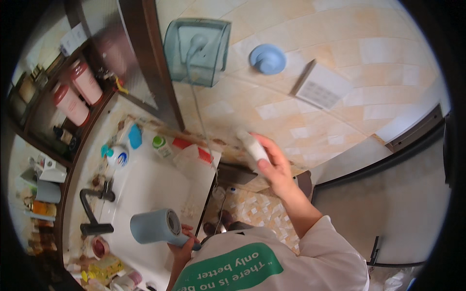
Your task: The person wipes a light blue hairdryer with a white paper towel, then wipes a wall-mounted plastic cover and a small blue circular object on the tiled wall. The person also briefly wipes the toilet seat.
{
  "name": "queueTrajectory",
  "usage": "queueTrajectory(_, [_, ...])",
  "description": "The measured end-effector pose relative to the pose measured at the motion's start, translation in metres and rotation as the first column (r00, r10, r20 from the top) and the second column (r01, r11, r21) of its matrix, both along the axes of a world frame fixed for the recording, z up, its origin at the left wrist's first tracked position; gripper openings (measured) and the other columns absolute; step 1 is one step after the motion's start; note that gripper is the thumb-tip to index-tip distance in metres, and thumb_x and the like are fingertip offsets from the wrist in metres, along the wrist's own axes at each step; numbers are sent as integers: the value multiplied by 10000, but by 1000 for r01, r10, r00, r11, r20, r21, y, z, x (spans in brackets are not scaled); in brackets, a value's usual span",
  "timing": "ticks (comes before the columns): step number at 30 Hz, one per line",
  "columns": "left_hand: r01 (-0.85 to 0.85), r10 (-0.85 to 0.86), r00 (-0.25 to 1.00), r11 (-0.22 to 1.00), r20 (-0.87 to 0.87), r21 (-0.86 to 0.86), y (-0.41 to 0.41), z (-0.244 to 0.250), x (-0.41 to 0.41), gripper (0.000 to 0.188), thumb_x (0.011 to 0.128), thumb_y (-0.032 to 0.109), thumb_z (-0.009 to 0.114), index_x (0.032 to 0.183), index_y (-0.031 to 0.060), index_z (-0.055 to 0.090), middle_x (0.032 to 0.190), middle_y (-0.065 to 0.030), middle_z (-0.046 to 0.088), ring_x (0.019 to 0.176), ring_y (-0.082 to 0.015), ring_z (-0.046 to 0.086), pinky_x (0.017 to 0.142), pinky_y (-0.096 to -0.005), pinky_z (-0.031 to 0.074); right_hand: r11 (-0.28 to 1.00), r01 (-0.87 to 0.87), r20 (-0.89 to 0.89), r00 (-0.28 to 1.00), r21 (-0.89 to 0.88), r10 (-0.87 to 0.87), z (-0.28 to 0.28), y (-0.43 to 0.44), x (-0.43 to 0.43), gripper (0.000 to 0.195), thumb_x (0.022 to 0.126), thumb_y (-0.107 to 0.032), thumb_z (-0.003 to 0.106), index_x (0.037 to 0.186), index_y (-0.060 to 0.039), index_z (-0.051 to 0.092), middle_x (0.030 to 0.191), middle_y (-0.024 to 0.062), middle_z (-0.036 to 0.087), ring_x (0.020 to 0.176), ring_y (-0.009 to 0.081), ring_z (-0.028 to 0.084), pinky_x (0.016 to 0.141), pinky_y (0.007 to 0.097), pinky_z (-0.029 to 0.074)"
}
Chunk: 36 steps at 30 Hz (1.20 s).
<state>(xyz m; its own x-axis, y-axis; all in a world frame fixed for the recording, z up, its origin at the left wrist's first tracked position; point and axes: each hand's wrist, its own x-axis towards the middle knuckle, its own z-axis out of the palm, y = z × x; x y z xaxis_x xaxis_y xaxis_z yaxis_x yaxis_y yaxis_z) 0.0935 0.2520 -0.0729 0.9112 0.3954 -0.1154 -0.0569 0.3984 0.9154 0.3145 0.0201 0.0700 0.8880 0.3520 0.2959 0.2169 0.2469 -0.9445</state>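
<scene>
My left hand (184, 245) is wrapped round the handle of a blue-grey hair dryer (151, 226), whose wide barrel is over the near side of the white washbasin (156, 189). Raised in front of the tiled wall, my right hand (275, 165) grips a whitish object (253, 145); its far end is blurred, and I cannot tell what it is. Above and to the left of that hand, a plug with a cord (198, 42) sits in a socket under a translucent blue-green cover (222, 54). The cord hangs down past the counter's end.
A black faucet (91, 214), a pump bottle (117, 156) and a green-capped bottle (161, 145) stand round the basin. Shelves with pink bottles (72, 105) line the left. A blue round holder (268, 59) and a white box (323, 85) are on the wall. A frosted door (378, 203) is at right.
</scene>
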Motion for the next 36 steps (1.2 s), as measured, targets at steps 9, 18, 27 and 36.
queueTrajectory(9, [128, -127, 992, 991, -21, 32, 2, -8, 12, 331, 717, 100, 744, 987, 87, 552, 1026, -166, 543, 612, -218, 646, 590, -364, 562, 307, 950, 986, -96, 49, 139, 128, -49, 70, 459, 713, -122, 799, 1159, -183, 714, 1217, 135, 593, 977, 305, 556, 775, 374, 444])
queueTrajectory(18, [105, -105, 994, 994, -20, -8, 4, -25, 15, 341, 693, 55, 724, 980, 84, 543, 1053, -158, 540, 623, -224, 647, 586, -385, 573, 283, 959, 925, -128, 23, 357, 149, -27, 101, 371, 704, -127, 685, 1073, -119, 732, 1197, 59, 591, 988, 238, 559, 771, 348, 426])
queueTrajectory(27, [167, -168, 985, 986, -49, -22, -3, -3, 28, 328, 707, 104, 764, 964, 72, 562, 1042, -155, 553, 634, -216, 644, 595, -390, 574, 293, 956, 852, -161, 9, 498, 163, -22, 101, 270, 732, -144, 697, 994, -117, 755, 1177, 33, 593, 972, 218, 552, 742, 316, 410])
queueTrajectory(36, [244, -244, 970, 970, -26, 12, -4, -7, 31, 360, 755, 75, 736, 1057, 15, 552, 1078, -177, 570, 671, -207, 645, 625, -384, 576, 281, 958, 768, -216, 49, 603, 172, -22, 99, 260, 738, -165, 716, 984, -89, 751, 1183, 32, 596, 972, 206, 547, 740, 310, 411])
